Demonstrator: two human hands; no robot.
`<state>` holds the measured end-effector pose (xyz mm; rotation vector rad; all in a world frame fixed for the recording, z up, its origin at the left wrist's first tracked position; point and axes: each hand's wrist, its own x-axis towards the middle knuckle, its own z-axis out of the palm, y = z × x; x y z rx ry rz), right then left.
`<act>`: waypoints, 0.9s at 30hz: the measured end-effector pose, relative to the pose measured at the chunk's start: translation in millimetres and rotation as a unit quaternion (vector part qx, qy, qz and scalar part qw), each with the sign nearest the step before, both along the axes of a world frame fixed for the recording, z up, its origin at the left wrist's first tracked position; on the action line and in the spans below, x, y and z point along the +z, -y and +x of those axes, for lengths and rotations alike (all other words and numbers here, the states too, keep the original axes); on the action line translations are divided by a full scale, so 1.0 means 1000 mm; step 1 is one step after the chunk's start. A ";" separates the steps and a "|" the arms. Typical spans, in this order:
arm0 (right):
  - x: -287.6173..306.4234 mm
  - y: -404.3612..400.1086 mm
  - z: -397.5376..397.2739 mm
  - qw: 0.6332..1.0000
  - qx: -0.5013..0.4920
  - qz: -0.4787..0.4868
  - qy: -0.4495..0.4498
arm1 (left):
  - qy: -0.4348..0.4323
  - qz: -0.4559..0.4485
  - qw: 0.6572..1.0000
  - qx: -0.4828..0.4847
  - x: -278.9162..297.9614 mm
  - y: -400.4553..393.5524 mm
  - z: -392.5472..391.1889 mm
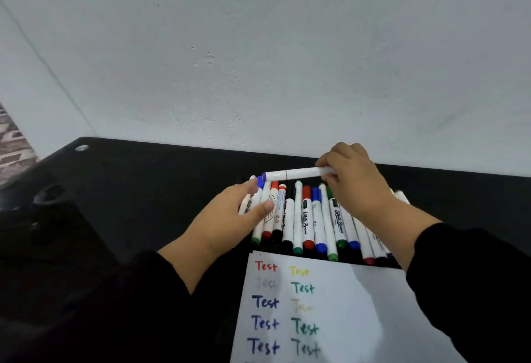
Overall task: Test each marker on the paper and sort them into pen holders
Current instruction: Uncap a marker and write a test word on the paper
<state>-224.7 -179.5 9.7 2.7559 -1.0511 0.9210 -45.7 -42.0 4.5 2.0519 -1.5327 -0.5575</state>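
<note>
Far left: patterned floor (11, 144) past the desk edge. Black desk (138, 178) runs across the view, with a small round metal fitting (81, 148) near its back left corner. White wall (258, 46) sits behind it.

Left hand (230, 219), black sleeve (120, 299): fingers straight and relaxed, gripping nothing. The fingertips lie over the leftmost markers in the row, and the thumb rests on a marker barrel. A blue cap (260, 182) sits just beyond the fingertips; can't tell if the fingers touch it.

Centre: row of markers (310, 224) lying side by side on the desk, white barrels, ends in red, green, blue and black pointing toward the camera. The row extends from under the left hand to under the right forearm. Some barrels read "White Board".

Below the row: white paper (344, 305), its top edge just beside the marker ends. Two columns of "Test" written on it, in red, faint grey and blue on the left, and yellow, green and faint yellow on the right.

Above the row: white marker (296, 174) held roughly horizontal, clear of the others, its blue tip end pointing left, just beside the blue cap.

Right hand (353, 178), black sleeve (471, 282): fingers curled, pinching the right end of that marker, and hovering over the right part of the row.

No pen holders identifiable.
</note>
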 end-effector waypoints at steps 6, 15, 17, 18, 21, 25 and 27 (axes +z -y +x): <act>0.002 -0.076 -0.033 0.996 0.007 -0.061 0.069 | -0.150 -0.047 0.986 0.047 0.018 -0.056 -0.043; 0.001 -0.178 -0.070 0.954 -0.133 0.143 0.229 | -0.219 -0.054 0.971 0.081 0.013 -0.131 -0.091; -0.003 -0.193 -0.075 0.932 -0.165 0.200 0.255 | -0.218 -0.063 0.970 0.090 0.011 -0.140 -0.098; -0.004 -0.201 -0.077 0.919 -0.176 0.222 0.275 | -0.220 -0.066 0.969 0.094 0.010 -0.145 -0.103; -0.009 -0.220 -0.081 0.864 -0.195 0.302 0.352 | -0.232 -0.072 0.964 0.106 0.007 -0.154 -0.113; -0.010 -0.236 -0.077 0.731 -0.169 0.470 0.464 | -0.249 -0.087 0.958 0.112 -0.003 -0.164 -0.122; -0.011 -0.242 -0.074 0.666 -0.145 0.542 0.491 | -0.256 -0.089 0.956 0.111 -0.007 -0.168 -0.124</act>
